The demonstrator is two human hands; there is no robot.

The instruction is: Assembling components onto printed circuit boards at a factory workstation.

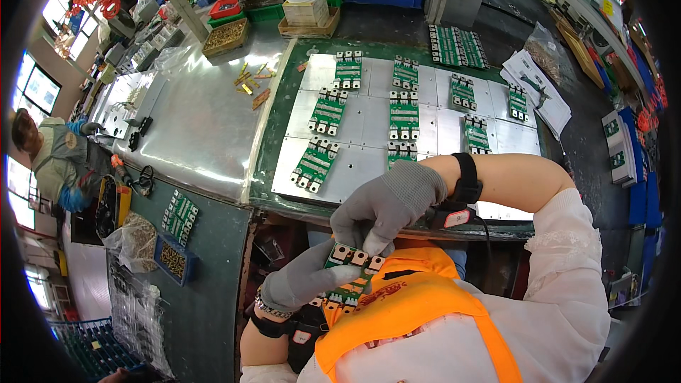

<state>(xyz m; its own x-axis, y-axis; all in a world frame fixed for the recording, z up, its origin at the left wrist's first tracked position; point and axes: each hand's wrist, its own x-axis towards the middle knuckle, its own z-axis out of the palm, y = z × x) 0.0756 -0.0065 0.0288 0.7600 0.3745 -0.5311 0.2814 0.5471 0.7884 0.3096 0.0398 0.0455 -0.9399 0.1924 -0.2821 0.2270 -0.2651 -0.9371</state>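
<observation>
Close to my orange apron (397,294), a green circuit board (363,281) with black components along its ends is held in front of me. My left hand (301,280), in a grey glove, grips it from the side with the thumb laid across it. Bent over the board's upper end is my right hand (390,202), gloved too, its fingertips closed at the components; whether it pinches a small part is hidden. Beyond my hands, several similar boards (328,112) lie spaced out on silver metal plates (355,159) on the green-edged bench.
A stack of boards (456,47) and paper sheets (543,96) lie at the far right. Brass-coloured pieces (248,81) are scattered left of the plates. Bins of small parts (225,37) stand at the back. Another person (60,159) works at the left, near a blue screw box (175,259).
</observation>
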